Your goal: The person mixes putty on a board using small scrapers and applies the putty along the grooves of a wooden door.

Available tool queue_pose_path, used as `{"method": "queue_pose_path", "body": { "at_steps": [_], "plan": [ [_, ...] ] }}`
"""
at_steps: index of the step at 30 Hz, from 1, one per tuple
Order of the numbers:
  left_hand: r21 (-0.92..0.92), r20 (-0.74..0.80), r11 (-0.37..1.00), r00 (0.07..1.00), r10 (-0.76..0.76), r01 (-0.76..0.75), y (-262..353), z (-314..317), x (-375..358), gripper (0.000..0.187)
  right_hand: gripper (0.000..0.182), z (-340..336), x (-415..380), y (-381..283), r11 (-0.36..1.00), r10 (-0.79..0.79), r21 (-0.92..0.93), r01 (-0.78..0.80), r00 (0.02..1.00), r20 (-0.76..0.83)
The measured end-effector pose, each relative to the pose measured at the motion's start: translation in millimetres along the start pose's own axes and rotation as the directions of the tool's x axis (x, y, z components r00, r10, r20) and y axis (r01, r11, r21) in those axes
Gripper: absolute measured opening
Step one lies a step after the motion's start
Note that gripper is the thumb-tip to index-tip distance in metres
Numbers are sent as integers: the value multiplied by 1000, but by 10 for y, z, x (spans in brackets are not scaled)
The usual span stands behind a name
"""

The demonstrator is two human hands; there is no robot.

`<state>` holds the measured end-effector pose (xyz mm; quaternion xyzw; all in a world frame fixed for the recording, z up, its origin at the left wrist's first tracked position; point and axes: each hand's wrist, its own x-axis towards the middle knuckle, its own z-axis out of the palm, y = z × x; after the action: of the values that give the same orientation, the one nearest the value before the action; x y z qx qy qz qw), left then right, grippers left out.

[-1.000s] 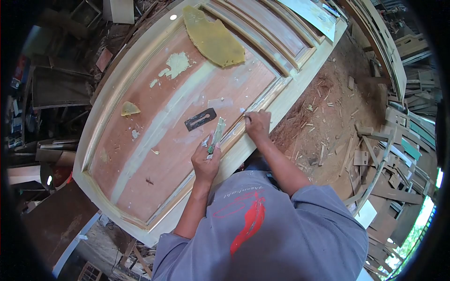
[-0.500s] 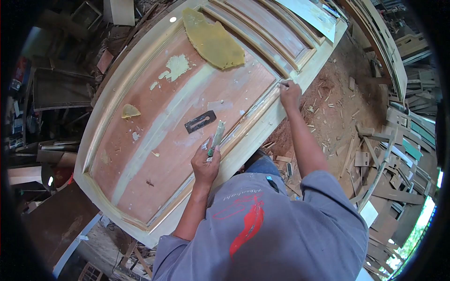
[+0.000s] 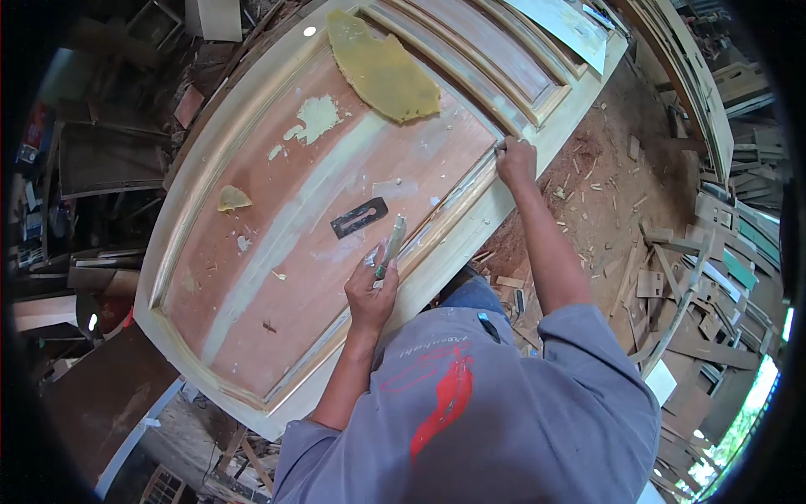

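A large wooden door panel (image 3: 290, 323) with raised moulding lies in front of me. My left hand (image 3: 371, 290) is closed around a narrow putty knife (image 3: 395, 238) with a green part near the grip and a pale-smeared blade, held over the panel near its close edge. My right hand (image 3: 516, 161) is closed at the corner of the moulding (image 3: 470, 206), fingertips against the groove; whatever it holds is too small to make out. Between the moulding and the filler stripe lies a dark slotted plane blade (image 3: 359, 218).
A yellow-brown sheet (image 3: 382, 76) and a smaller yellow scrap (image 3: 233, 199) lie on the panel, near dried filler patches (image 3: 317, 119). A white board (image 3: 562, 29) rests at the far end. Wood offcuts (image 3: 701, 328) are piled on the right; shavings litter the floor (image 3: 613, 185).
My right hand has shifted slightly left and up along the moulding at the corner. The left hand with the putty knife has moved very slightly right and up.
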<state>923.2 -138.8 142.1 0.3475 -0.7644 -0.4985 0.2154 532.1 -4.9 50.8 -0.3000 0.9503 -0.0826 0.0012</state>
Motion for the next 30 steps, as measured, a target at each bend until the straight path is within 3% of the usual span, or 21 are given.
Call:
{"method": "queue_pose_path", "body": {
  "at_steps": [3,13,18,19,20,22,23,26,28,30],
  "plan": [
    [-13,-5,1000,1000,-8,8,23,-3,19,41,3,106,-199,-115,998,-65,4,65,998,17],
    [-4,-6,1000,1000,30,-30,3,-49,13,42,2,92,-1219,-1008,977,-86,201,67,992,90],
    [-34,38,998,998,-54,55,3,-75,-18,44,3,6,-1503,-1282,961,-109,270,52,973,204],
    [-38,40,997,997,-67,69,-8,-76,-25,44,6,-42,-1520,-1284,956,-127,283,77,978,162],
    [-56,56,990,991,-124,128,-37,-72,-35,42,8,-73,-1525,-1267,934,-43,356,-18,986,163],
    [-87,87,965,967,-241,248,-75,-83,-52,37,13,-115,-1535,-1183,846,117,495,-198,975,190],
    [-247,91,912,945,-315,328,-92,-80,-59,34,19,-104,-1545,-1106,742,163,620,-255,966,201],
    [-627,181,619,861,-475,473,-39,-49,-8,27,15,-523,-1464,-1116,238,134,862,-447,894,427],
    [-763,273,405,819,-505,504,-14,-70,39,24,13,-808,-1447,-1193,114,49,888,-446,895,443],
    [-782,392,278,787,-476,558,9,-109,72,25,13,-974,-1444,-1246,16,-22,894,-448,894,448]
  ]
}}
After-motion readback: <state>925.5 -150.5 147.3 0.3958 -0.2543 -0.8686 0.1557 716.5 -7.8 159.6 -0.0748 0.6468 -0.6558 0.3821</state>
